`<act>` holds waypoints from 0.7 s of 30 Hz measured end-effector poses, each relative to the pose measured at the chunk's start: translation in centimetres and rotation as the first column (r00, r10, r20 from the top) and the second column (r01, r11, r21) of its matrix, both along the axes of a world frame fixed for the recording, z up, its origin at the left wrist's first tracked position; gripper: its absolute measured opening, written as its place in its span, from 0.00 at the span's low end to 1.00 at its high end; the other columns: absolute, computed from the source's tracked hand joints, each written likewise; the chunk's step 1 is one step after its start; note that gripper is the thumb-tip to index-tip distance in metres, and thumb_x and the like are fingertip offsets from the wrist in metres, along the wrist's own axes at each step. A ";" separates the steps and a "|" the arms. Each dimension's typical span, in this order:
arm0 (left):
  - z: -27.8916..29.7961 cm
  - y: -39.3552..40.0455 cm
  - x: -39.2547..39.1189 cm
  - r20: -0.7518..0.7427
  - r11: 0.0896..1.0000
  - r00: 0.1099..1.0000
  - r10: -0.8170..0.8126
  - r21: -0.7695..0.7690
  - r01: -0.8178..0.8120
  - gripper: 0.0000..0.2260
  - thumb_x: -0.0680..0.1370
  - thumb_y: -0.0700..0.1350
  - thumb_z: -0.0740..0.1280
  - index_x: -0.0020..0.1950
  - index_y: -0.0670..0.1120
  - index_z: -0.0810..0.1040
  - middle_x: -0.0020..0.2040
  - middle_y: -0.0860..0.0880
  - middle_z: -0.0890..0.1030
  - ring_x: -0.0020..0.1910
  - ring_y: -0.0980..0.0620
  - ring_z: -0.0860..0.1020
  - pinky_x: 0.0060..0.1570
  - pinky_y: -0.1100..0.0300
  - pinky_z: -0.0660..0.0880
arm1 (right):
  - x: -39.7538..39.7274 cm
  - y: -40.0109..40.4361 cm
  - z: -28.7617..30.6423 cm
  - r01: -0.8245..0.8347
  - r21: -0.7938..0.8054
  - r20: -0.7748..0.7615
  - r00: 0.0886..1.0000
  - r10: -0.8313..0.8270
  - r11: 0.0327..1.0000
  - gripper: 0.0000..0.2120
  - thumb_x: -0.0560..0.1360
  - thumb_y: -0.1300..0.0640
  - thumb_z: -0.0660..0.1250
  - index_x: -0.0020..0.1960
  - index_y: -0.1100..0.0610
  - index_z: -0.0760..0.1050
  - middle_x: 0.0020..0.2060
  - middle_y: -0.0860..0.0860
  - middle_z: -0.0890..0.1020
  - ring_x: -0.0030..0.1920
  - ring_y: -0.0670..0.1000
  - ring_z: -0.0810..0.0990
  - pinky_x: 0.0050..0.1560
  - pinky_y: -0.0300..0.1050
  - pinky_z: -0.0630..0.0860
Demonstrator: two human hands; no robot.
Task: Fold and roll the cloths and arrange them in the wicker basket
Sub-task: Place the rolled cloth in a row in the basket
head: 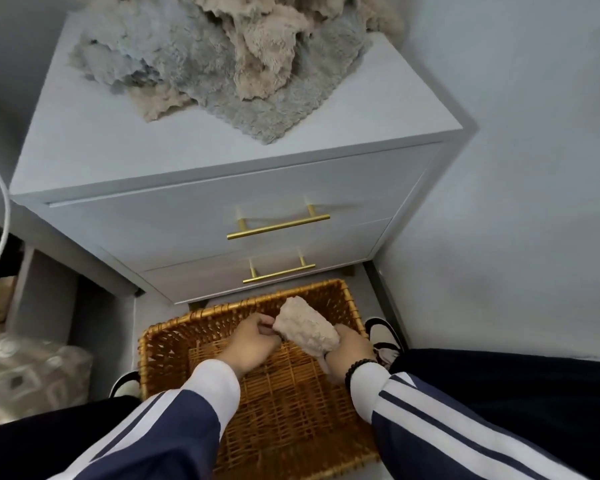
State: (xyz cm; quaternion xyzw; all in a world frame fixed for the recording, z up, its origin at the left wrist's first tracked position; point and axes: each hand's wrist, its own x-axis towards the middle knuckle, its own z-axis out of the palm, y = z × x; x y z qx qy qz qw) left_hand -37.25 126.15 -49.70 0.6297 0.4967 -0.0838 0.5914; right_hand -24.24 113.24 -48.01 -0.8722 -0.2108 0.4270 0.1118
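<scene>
A rolled beige fluffy cloth [307, 328] is held over the wicker basket [160, 344], which stands on the floor between my feet. My left hand [255, 341] pinches the roll's near-left end. My right hand [349, 348] grips its right side from below, a black bead bracelet on the wrist. The basket's woven bottom shows bare beneath the roll. A heap of loose grey and beige cloths [222, 53] lies on top of the white drawer cabinet [84, 143] behind the basket.
The cabinet has two drawers with gold bar handles [278, 227]. A white wall runs along the right. A white cable [0, 216] hangs at the left above a patterned fabric [25, 375]. My shoes [383, 336] flank the basket.
</scene>
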 end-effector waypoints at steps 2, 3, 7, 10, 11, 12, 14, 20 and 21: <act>-1.2 -0.4 0.4 -0.014 0.997 0.998 0.053 -0.052 -0.054 0.17 0.73 0.36 0.69 0.60 0.46 0.72 0.48 0.45 0.82 0.48 0.48 0.81 0.50 0.53 0.78 | -0.5 0.1 -1.6 0.046 -0.025 -0.034 0.998 -0.047 0.999 0.12 0.76 0.56 0.62 0.60 0.54 0.72 0.56 0.53 0.78 0.48 0.51 0.74 0.47 0.38 0.69; -1.8 -0.6 0.7 -0.019 0.992 0.996 0.089 -0.083 -0.091 0.17 0.73 0.36 0.68 0.60 0.45 0.71 0.48 0.45 0.82 0.48 0.48 0.82 0.48 0.54 0.78 | -0.7 0.1 -2.4 0.081 -0.033 -0.045 0.996 -0.082 0.996 0.13 0.76 0.55 0.62 0.60 0.54 0.72 0.56 0.52 0.79 0.49 0.52 0.76 0.46 0.38 0.69; -3.2 -1.8 2.3 -0.028 0.948 0.973 0.230 -0.220 -0.231 0.11 0.77 0.34 0.64 0.56 0.45 0.70 0.47 0.47 0.80 0.40 0.52 0.81 0.37 0.62 0.75 | -1.4 0.2 -5.1 0.175 -0.107 -0.048 0.982 -0.181 0.979 0.13 0.76 0.51 0.64 0.58 0.54 0.73 0.55 0.52 0.80 0.53 0.53 0.79 0.44 0.38 0.70; -4.2 -2.4 3.4 -0.009 0.926 0.972 0.235 -0.302 -0.226 0.11 0.78 0.36 0.62 0.59 0.44 0.73 0.45 0.49 0.79 0.44 0.53 0.81 0.48 0.58 0.75 | -1.4 0.5 -6.5 0.206 -0.136 -0.040 0.976 -0.213 0.969 0.14 0.76 0.49 0.64 0.59 0.54 0.73 0.56 0.52 0.79 0.56 0.54 0.79 0.46 0.40 0.70; -4.5 -2.5 3.8 -0.002 0.915 0.968 0.249 -0.328 -0.236 0.12 0.78 0.36 0.63 0.61 0.44 0.73 0.45 0.49 0.79 0.46 0.52 0.80 0.50 0.57 0.75 | -1.4 0.6 -6.8 0.224 -0.130 -0.035 0.973 -0.230 0.966 0.14 0.76 0.48 0.63 0.59 0.54 0.73 0.56 0.52 0.80 0.56 0.54 0.79 0.46 0.40 0.70; -4.9 -2.6 4.2 0.000 0.901 0.964 0.267 -0.354 -0.250 0.14 0.78 0.36 0.63 0.63 0.44 0.73 0.45 0.49 0.79 0.47 0.52 0.80 0.50 0.57 0.74 | -1.3 0.8 -7.3 0.249 -0.116 -0.033 0.966 -0.255 0.961 0.15 0.76 0.48 0.63 0.59 0.54 0.74 0.56 0.52 0.80 0.56 0.55 0.79 0.47 0.40 0.70; -5.7 -2.6 4.8 0.005 0.881 0.957 0.290 -0.392 -0.265 0.16 0.78 0.38 0.63 0.66 0.45 0.71 0.47 0.48 0.80 0.51 0.51 0.79 0.53 0.57 0.74 | -1.2 1.1 -8.1 0.289 -0.087 -0.034 0.956 -0.292 0.953 0.15 0.77 0.49 0.64 0.60 0.54 0.74 0.57 0.53 0.80 0.57 0.55 0.78 0.51 0.40 0.72; -7.7 -2.2 6.5 0.009 0.844 0.944 0.329 -0.451 -0.290 0.20 0.81 0.43 0.61 0.72 0.51 0.66 0.61 0.48 0.78 0.59 0.49 0.77 0.59 0.53 0.74 | -0.3 1.8 -10.0 0.317 -0.040 -0.069 0.945 -0.319 0.948 0.13 0.79 0.51 0.61 0.58 0.56 0.76 0.57 0.54 0.80 0.57 0.56 0.78 0.52 0.41 0.71; -8.1 -2.2 6.8 0.001 0.833 0.939 0.344 -0.462 -0.304 0.20 0.81 0.43 0.61 0.73 0.51 0.66 0.61 0.48 0.78 0.59 0.48 0.77 0.60 0.51 0.74 | -0.1 1.8 -10.3 0.318 -0.043 -0.081 0.944 -0.321 0.947 0.12 0.79 0.52 0.61 0.58 0.56 0.76 0.57 0.54 0.80 0.56 0.56 0.78 0.52 0.41 0.71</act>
